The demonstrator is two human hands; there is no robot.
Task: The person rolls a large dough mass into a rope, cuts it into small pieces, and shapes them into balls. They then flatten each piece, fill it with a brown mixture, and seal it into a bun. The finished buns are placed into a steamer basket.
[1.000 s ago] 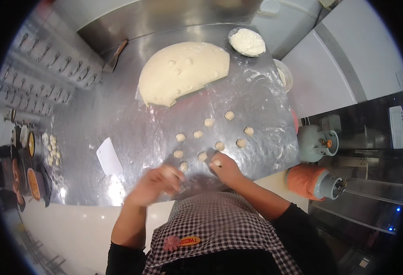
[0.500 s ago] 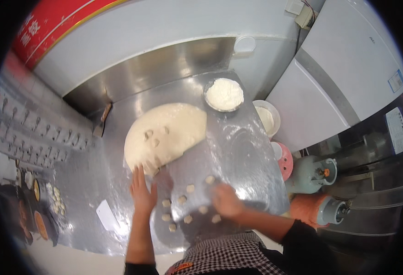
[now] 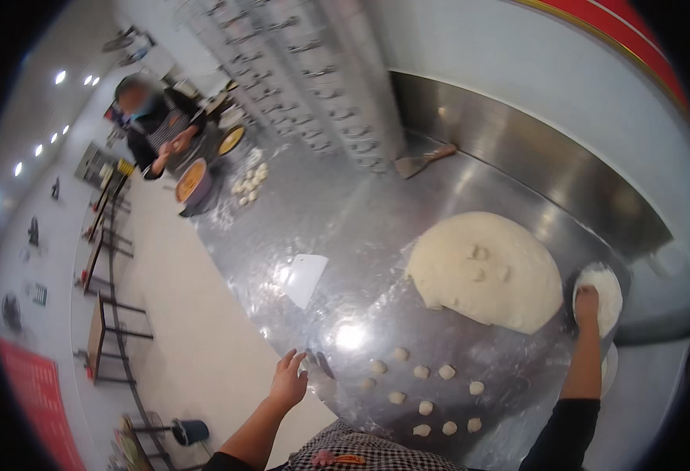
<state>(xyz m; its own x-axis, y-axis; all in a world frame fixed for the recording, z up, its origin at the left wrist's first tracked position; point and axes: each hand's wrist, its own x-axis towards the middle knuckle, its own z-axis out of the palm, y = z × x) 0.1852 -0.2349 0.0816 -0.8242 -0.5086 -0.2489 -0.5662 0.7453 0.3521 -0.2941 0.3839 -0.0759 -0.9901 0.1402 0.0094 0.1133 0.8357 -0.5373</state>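
Note:
My right hand (image 3: 587, 304) reaches into the bowl of white flour (image 3: 605, 284) at the far right, its fingertips hidden in the flour. Over the front edge of the steel table (image 3: 360, 235), my left hand (image 3: 290, 378) hangs with its fingers apart and nothing in it. A large, flattened mass of dough (image 3: 470, 294) lies between the flour and the table's middle, with several dents on top. Nearer to me, several small dough pieces (image 3: 425, 407) are scattered on the steel. A white dough scraper (image 3: 305, 279) rests farther left.
A wooden-handled metal scraper (image 3: 426, 160) lies by the steel backsplash (image 3: 533, 173). At the table's far end, another person (image 3: 168, 129) stands behind a bowl of orange filling (image 3: 193, 180) and a cluster of dough pieces (image 3: 250, 184). Tables (image 3: 97, 337) line the left side.
The view has turned left, bringing the other person in sight. My right hand has gone from the small dough pieces into the flour. My left hand has left the big dough's edge.

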